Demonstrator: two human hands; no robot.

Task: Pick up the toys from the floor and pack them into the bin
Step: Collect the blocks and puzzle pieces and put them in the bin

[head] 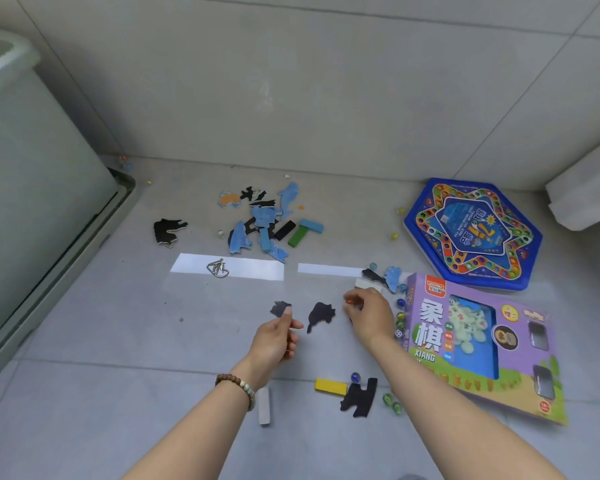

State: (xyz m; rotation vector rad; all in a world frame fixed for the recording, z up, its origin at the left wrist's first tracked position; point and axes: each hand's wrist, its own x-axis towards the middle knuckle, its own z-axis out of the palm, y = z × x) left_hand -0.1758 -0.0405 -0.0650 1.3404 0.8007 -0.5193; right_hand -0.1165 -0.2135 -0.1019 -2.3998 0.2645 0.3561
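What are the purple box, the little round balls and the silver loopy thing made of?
The purple box looks like printed cardboard, glossy, with a clear plastic window. The little round balls are probably glass marbles; they are see-through and shiny. The silver loopy thing seems to be bent metal wire, thin and grey-shiny.

Bin [21, 161] cropped left; right hand [368, 317] perhaps pinches bead [349, 301].

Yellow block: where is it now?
Head view, lower centre: the yellow block lies on the floor, just left of a black puzzle piece and a blue marble.
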